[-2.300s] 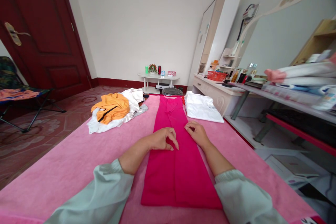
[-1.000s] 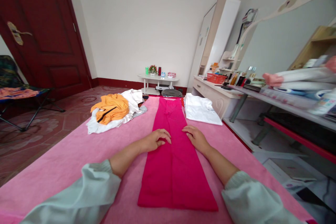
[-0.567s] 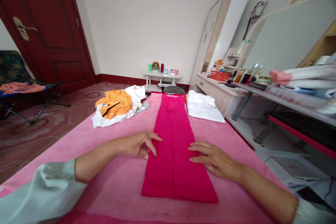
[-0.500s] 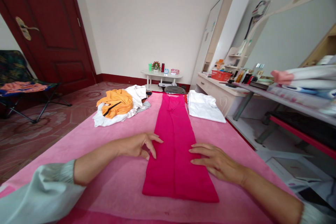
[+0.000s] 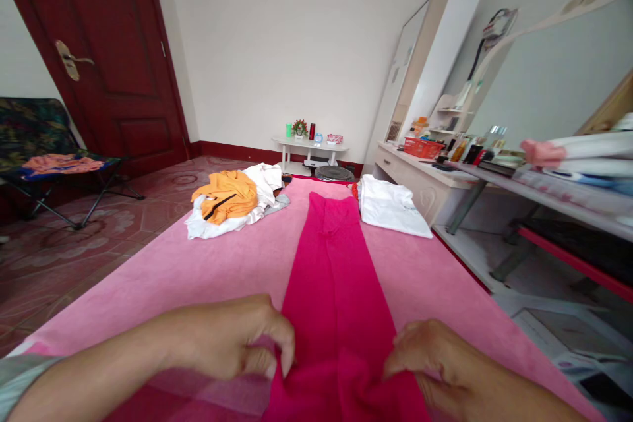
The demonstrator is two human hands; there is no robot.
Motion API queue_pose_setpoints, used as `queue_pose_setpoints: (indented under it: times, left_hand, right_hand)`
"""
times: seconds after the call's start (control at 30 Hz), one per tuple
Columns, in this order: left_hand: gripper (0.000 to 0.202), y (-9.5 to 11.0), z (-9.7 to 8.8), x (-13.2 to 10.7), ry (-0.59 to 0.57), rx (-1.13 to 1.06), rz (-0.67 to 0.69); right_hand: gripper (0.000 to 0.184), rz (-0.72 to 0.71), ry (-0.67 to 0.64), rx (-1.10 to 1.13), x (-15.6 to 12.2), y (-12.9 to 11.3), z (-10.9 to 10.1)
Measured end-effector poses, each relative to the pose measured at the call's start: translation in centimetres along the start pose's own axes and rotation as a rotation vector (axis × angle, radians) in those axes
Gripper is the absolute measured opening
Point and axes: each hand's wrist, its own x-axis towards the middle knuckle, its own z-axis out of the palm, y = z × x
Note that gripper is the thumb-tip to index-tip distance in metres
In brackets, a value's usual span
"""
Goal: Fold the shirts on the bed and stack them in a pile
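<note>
A bright pink garment, which looks like folded trousers (image 5: 333,277), stretches lengthwise down the bed, its narrower end far from me. Close to me, my left hand (image 5: 257,339) pinches the left edge of its near end. On the opposite edge, my right hand (image 5: 435,359) grips the cloth with fingers closed. Between the two hands the fabric is lifted and bunched into a soft ridge. The lowest part of the garment runs out of view at the bottom.
The bed has a pink cover (image 5: 237,264). Rumpled clothes with an orange garment (image 5: 230,196) lie at its far left, and a folded white garment (image 5: 390,206) at its far right. A dressing table (image 5: 425,175) stands to the right, a folding chair (image 5: 59,158) to the left.
Both hands have come toward me from the middle of the pink trousers to the near end and closed on its edges. The near cloth is now raised, and the far end has slid slightly nearer.
</note>
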Motion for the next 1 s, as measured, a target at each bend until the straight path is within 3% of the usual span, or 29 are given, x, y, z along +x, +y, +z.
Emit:
queue_pose_setpoints:
  times: [0.07, 0.13, 0.23, 0.3, 0.4, 0.47, 0.53, 0.57, 0.63, 0.73, 0.83, 0.93, 1.0]
  left_hand:
    - [0.035, 1.6, 0.5, -0.6, -0.09, 0.018, -0.035]
    - [0.036, 2.2, 0.2, -0.7, -0.143, -0.002, -0.067]
    - [0.017, 1.3, -2.0, 0.4, -0.081, -0.175, -0.076]
    - [0.009, -0.3, -4.6, 2.2, 0.05, -0.343, -0.053]
    - [0.016, -3.8, -9.1, 6.5, 0.358, -0.544, -0.062]
    - [0.019, -6.8, -11.6, 10.1, 0.636, -0.6, -0.164]
    - [0.025, -10.4, -12.9, 13.6, 0.912, -0.558, -0.358]
    - [0.035, -12.2, -13.1, 15.1, 1.006, -0.511, -0.457]
    - [0.05, -15.7, -12.9, 17.3, 1.064, -0.439, -0.505]
    - [0.055, -19.3, -11.7, 18.7, 1.082, -0.191, -0.379]
    - [0.043, -20.5, -11.1, 18.8, 1.051, 0.062, -0.268]
    - [0.034, -20.1, -11.3, 18.9, 1.02, 0.212, -0.265]
    - [0.036, -19.9, -11.6, 19.1, 1.043, 0.244, -0.259]
  right_hand:
    - [0.03, 0.098, -0.09, 0.095, -0.3, -2.0, 0.1]
    - [0.029, 0.195, -0.083, 0.172, 0.3, -2.9, -0.2]
    - [0.03, 0.276, 0.004, 0.347, 3.2, -2.0, -1.8]
    - [0.031, 0.287, 0.08, 0.49, 6.3, 0.0, -3.7]
    - [0.033, 0.349, 0.355, 0.563, 11.7, 4.9, -6.6]
    - [0.036, 0.432, 0.528, 0.528, 15.0, 9.2, -7.6]
    - [0.041, 0.473, 0.683, 0.435, 17.6, 13.7, -7.4]
    - [0.046, 0.478, 0.741, 0.358, 18.5, 15.8, -7.0]
    - [0.055, 0.432, 0.823, 0.144, 19.6, 19.2, -5.8]
    - [0.059, 0.295, 0.856, -0.15, 19.8, 21.8, -4.5]
    - [0.05, 0.27, 0.795, -0.329, 19.6, 21.8, -4.2]
    - [0.037, 0.35, 0.722, -0.414, 19.6, 21.3, -4.4]
    - [0.037, 0.355, 0.748, -0.435, 19.9, 21.1, -4.6]
